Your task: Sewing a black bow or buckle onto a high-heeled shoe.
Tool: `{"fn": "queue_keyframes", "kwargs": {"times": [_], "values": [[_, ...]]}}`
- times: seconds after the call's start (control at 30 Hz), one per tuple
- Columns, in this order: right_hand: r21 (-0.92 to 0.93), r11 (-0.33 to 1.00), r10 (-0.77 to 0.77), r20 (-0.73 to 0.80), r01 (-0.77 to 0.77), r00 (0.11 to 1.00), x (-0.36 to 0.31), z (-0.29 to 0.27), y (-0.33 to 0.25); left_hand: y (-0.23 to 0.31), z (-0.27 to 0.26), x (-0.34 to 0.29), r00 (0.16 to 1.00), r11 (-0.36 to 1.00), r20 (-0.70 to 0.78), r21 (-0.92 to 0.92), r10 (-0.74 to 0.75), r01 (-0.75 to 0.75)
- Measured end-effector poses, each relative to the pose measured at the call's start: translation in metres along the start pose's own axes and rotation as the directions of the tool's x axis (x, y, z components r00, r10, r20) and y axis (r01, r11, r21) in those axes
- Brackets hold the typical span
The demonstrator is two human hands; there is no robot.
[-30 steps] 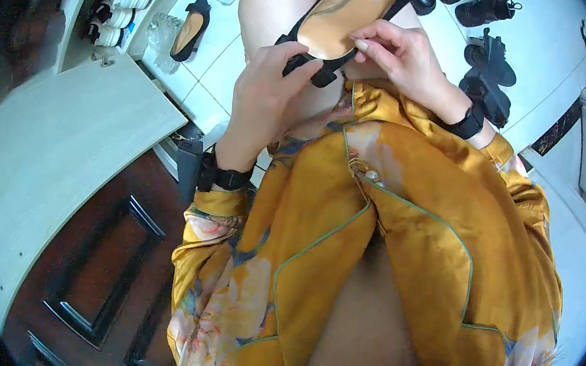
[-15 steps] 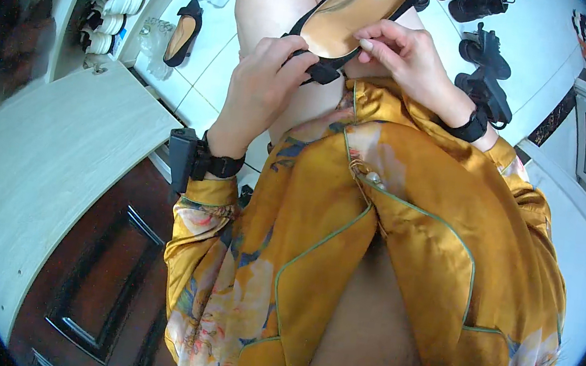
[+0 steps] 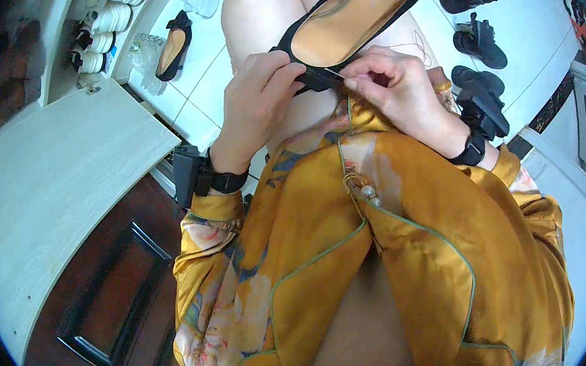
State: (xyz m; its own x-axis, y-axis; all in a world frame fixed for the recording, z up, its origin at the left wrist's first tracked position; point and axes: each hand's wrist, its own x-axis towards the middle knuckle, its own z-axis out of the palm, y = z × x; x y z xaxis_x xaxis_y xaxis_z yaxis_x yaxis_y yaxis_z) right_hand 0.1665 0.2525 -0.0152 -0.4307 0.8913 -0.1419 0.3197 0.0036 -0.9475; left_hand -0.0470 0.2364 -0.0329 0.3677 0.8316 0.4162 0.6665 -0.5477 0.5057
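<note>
A black flat shoe (image 3: 332, 32) with a tan insole rests across my bare knees, its bow-trimmed toe toward me. My left hand (image 3: 259, 96) is closed on the toe, fingers pressed on the black bow (image 3: 317, 79). In a pinch of thumb and forefinger, my right hand (image 3: 400, 98) holds a thin, shiny needle (image 3: 335, 74), whose tip reaches the bow's edge. A fine dark thread (image 3: 420, 51) loops loosely above that hand. Whether the needle's tip has entered the fabric is too small to tell.
A matching black shoe (image 3: 175, 47) lies on the tiled floor (image 3: 196, 110) at left, beside clear plastic bags (image 3: 146, 61). White shoes (image 3: 113, 18) fill a cabinet whose pale door (image 3: 72, 158) hangs open. Several black shoes (image 3: 481, 42) line the floor at right.
My right hand has moved slightly down and left, bringing the needle against the bow. The shoe has shifted a little left, and the thread now shows above my right hand.
</note>
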Motion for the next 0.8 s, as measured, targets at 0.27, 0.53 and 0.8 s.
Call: {"fn": "queue_keyframes", "kwargs": {"times": [0.27,0.53,0.8], "values": [[0.013,0.996,0.087,-0.003,-0.087,0.996,-0.001,0.007,0.005,0.000,0.005,-0.004,0.998,0.999,-0.059,-0.034,-0.010,0.008],[-0.151,0.987,-0.055,-0.002,0.054,0.998,0.004,0.011,0.010,-0.001,0.010,-0.009,0.995,1.000,-0.095,-0.015,-0.011,0.009],[-0.249,0.959,-0.136,0.023,0.138,0.990,0.005,0.010,0.013,-0.001,0.013,-0.010,0.992,0.999,-0.116,-0.035,-0.045,0.042]]}}
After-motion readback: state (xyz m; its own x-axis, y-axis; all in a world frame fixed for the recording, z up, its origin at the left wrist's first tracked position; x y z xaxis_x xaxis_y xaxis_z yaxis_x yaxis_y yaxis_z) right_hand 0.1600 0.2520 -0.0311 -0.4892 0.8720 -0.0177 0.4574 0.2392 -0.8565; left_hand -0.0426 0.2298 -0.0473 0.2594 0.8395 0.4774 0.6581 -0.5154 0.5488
